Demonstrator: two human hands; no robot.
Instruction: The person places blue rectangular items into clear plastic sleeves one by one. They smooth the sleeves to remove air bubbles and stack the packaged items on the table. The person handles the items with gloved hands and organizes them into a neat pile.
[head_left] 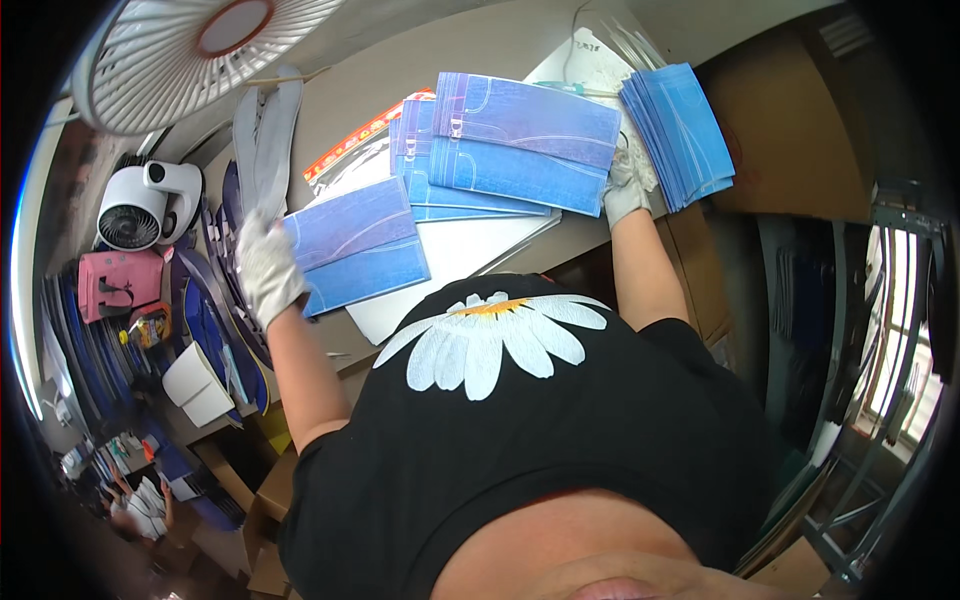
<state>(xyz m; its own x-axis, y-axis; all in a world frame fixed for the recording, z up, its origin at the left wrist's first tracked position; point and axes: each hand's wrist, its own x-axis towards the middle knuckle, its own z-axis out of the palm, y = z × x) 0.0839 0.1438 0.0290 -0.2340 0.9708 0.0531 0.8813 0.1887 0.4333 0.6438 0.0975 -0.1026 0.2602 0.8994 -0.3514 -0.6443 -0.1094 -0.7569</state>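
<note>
Near the worktop's front edge (352, 366), the blurred left hand (268, 268) meets the left panel (355, 245) and the half-curled right hand (626, 192) the upper panel (525, 125), grips unclear, so an uneven tug could skew the pile (422, 178).

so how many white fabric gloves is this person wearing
2: one on the left hand, at a blue rectangular denim-print piece's left end; one on the right hand, at the middle blue denim-print pile.

The left grip (268, 268) looks blurred, and the view's top edge cuts off the white fan (165, 65)
</note>
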